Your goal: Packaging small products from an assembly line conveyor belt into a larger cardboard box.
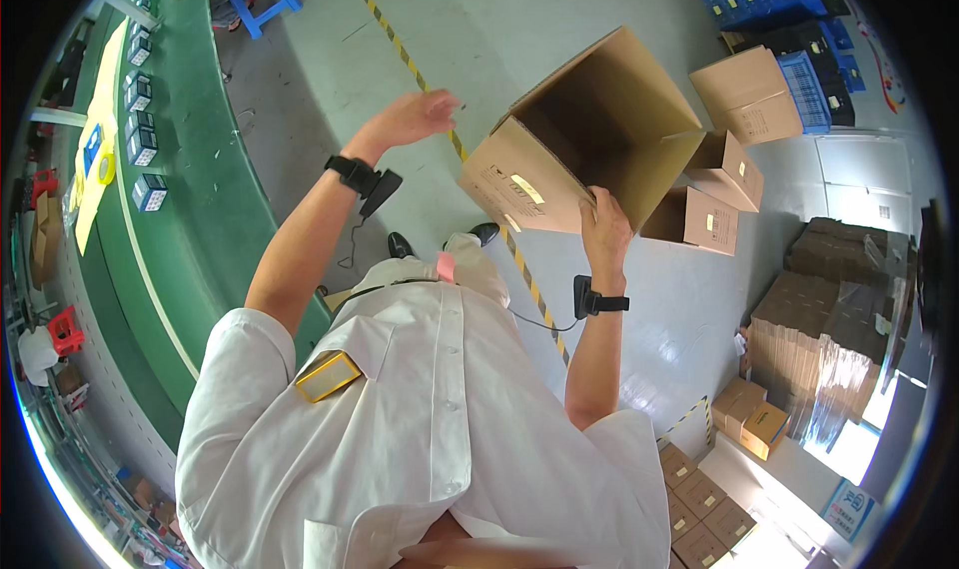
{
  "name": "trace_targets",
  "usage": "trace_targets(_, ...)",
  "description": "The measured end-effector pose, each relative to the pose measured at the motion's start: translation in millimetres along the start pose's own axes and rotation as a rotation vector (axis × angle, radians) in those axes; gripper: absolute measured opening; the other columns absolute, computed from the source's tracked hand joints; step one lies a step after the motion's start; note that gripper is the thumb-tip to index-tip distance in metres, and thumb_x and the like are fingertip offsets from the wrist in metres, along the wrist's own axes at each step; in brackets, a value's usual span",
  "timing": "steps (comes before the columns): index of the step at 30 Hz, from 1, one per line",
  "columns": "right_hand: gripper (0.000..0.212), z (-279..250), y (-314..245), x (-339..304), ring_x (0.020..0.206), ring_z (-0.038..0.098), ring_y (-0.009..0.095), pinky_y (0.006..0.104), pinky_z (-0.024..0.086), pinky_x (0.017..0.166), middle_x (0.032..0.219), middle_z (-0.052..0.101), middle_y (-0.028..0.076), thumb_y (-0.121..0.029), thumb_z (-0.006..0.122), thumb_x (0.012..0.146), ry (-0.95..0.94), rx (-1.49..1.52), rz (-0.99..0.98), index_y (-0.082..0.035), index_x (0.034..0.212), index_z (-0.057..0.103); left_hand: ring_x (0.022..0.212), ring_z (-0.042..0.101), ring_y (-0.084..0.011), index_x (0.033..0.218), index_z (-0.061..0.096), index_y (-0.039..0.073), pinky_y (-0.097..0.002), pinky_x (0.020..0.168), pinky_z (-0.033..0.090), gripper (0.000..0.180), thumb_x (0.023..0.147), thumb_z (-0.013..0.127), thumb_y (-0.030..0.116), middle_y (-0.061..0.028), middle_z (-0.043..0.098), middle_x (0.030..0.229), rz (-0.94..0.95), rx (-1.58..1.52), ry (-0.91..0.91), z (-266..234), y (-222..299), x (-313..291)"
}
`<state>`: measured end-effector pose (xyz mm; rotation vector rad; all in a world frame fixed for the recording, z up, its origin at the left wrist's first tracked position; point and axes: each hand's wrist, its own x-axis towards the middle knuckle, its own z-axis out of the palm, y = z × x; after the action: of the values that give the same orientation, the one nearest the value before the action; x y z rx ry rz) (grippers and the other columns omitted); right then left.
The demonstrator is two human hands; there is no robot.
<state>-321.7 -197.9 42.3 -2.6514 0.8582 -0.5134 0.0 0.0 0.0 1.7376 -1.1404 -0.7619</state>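
Note:
A large open cardboard box (497, 165) tilts in front of me, its mouth toward the right and its brown inside bare. My right hand (605, 231) grips the near rim of the box, thumb and fingers on either side of the cardboard wall. To the left of the box, my left hand (412, 119) is in the air, apart from it, with its slightly blurred fingers stretched out and nothing in them. Both wrists wear black straps with small devices.
A green conveyor belt (215, 189) runs along my left, with several small boxes (141, 139) on it. More open cartons (747, 94) stand beyond the box. Flattened cardboard stacks (809, 319) are at right. Yellow-black tape (390, 34) crosses the floor; a blue stool (266, 1) stands far left.

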Motion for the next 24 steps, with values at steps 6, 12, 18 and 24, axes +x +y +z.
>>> trace_targets(6, 0.020, 3, -14, -1, 0.092, 0.063, 0.035, 0.0423, 0.049, 0.076, 0.099, 0.066, 0.015, -0.023, 0.059, 0.090, -0.176, -0.122, 0.207, -0.012, 0.107, 0.060, 0.097, 0.065, -0.0261, 0.117, 0.059, 0.003, -0.0345, 0.085, 0.050, 0.042, 0.084, 0.069, 0.026, -0.0150, 0.067, 0.103, -0.326, 0.015, 0.016, 2, -72, -104)
trace_targets(12, 0.019, 13, -17, 5, 0.094, 0.062, 0.036, 0.0444, 0.050, 0.078, 0.100, 0.066, 0.014, -0.018, 0.060, 0.089, -0.052, -0.093, 0.072, -0.011, 0.107, 0.062, 0.101, 0.064, -0.0209, 0.119, 0.057, -0.004, -0.0340, 0.089, 0.050, 0.041, 0.086, 0.068, 0.019, -0.0141, 0.066, 0.113, -0.577, -0.157, 0.145, 23, -143, -246)
trace_targets(18, 0.031, 7, -29, -5, 0.107, 0.057, 0.036, 0.0427, 0.048, 0.089, 0.116, 0.061, 0.017, -0.011, 0.062, 0.088, 0.064, 0.030, -0.012, -0.005, 0.119, 0.059, 0.119, 0.054, -0.0334, 0.127, 0.053, 0.004, -0.0424, 0.097, 0.047, 0.057, 0.077, 0.074, 0.024, -0.0198, 0.054, 0.129, -0.946, 0.134, 0.463, 40, -161, -351)
trace_targets(24, 0.032, 31, -49, 22, 0.104, 0.057, 0.038, 0.0442, 0.048, 0.087, 0.113, 0.061, 0.018, -0.012, 0.061, 0.088, 0.065, 0.096, -0.113, -0.005, 0.119, 0.057, 0.132, 0.039, -0.0390, 0.136, 0.044, 0.010, -0.0510, 0.100, 0.044, 0.079, 0.068, 0.079, 0.029, -0.0201, 0.037, 0.144, -1.150, 0.311, 0.700, 44, -180, -394)
